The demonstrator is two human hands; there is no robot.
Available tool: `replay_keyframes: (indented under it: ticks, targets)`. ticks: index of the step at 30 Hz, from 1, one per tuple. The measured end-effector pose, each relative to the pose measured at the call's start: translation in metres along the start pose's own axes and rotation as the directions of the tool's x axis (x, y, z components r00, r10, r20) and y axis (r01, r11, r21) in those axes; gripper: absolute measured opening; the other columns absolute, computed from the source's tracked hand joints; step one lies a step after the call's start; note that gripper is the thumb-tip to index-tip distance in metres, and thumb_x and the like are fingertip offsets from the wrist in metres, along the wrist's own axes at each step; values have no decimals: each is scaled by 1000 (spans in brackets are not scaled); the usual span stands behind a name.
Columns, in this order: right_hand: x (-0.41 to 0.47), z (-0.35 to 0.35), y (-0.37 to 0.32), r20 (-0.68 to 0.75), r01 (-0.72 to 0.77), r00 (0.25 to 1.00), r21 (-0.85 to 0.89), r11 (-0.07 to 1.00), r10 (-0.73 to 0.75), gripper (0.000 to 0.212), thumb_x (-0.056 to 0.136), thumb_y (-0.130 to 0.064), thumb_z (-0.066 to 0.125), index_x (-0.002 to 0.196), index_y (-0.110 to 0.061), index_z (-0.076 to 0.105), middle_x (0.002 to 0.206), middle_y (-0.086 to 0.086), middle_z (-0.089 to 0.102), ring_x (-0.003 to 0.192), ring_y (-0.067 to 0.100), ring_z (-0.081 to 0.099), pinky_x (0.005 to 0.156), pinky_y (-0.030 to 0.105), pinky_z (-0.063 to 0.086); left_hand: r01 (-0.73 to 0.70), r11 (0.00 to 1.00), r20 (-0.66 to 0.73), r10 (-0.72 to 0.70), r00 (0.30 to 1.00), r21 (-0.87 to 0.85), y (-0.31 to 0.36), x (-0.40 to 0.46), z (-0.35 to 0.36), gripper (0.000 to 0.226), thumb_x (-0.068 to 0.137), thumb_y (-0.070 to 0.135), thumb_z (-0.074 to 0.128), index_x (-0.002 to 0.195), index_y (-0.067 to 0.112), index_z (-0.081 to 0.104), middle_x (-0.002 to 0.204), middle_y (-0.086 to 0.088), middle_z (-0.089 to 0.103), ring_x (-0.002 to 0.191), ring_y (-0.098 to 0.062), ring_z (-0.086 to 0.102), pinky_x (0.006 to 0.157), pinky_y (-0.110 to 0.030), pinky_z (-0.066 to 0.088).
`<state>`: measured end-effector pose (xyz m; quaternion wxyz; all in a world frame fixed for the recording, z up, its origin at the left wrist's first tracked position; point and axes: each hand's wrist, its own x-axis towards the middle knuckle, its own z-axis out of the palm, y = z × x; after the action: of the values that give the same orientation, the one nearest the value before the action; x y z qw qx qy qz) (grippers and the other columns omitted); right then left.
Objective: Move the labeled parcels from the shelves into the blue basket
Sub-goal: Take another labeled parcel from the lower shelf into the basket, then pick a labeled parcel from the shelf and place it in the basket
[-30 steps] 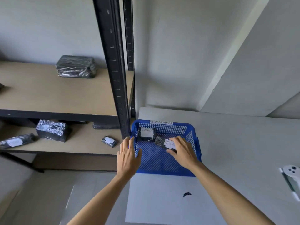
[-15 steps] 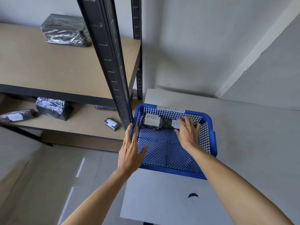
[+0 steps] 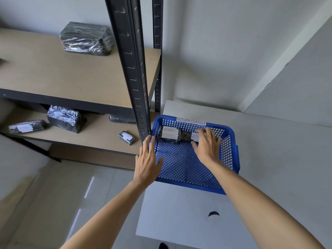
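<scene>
The blue mesh basket, tagged "RETURN OVERDUE", stands on a white table. Inside, against its far wall, lies a black parcel with a "RETURN" label. Beside it is a second labeled parcel, and my right hand is closed over it with the thumb under its near edge. My left hand rests flat on the basket's left rim, fingers spread, holding nothing. On the lower shelf lie a small labeled parcel and a long labeled parcel.
A black shelf post stands right beside the basket's left corner. Unlabeled foil-wrapped parcels sit on the lower shelf and the upper shelf; a flat dark parcel lies behind the post. The white table extends right.
My right hand has carried the second labeled parcel from the basket's middle to its far wall, next to the first. My left hand stays at the left rim. The camera has moved closer.
</scene>
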<state>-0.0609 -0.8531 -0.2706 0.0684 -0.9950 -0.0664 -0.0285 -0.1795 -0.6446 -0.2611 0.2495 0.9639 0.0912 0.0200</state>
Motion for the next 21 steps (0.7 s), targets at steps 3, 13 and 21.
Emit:
replay_keyframes:
  ticks: [3, 13, 21]
  targets:
    - [-14, -18, -19, -72, 17, 997, 91, 996, -10, 40, 86, -37, 73, 120, -18, 62, 120, 7, 61, 111, 28, 58, 92, 48, 46, 29, 999, -13, -29, 999, -13, 3, -4, -19, 79, 88, 33, 62, 152, 14, 19, 155, -4, 28, 132, -25, 39, 93, -48, 49]
    - [-90, -101, -126, -222, 307, 941, 248, 919, -254, 34, 95, -48, 57, 117, -23, 61, 112, -5, 64, 103, 19, 61, 82, 38, 46, 45, 994, -151, -60, 987, -102, -20, -52, -137, 53, 90, 30, 58, 139, 20, 43, 135, -2, 48, 121, -23, 48, 89, -45, 47]
    - [-124, -166, -252, -325, 409, 891, 273, 871, -316, 40, 93, -53, 52, 119, -23, 63, 111, -3, 64, 101, 22, 64, 83, 42, 49, 50, 990, -292, -87, 952, -134, -94, -110, -267, 49, 92, 32, 57, 139, 22, 43, 135, -2, 48, 122, -23, 49, 94, -42, 46]
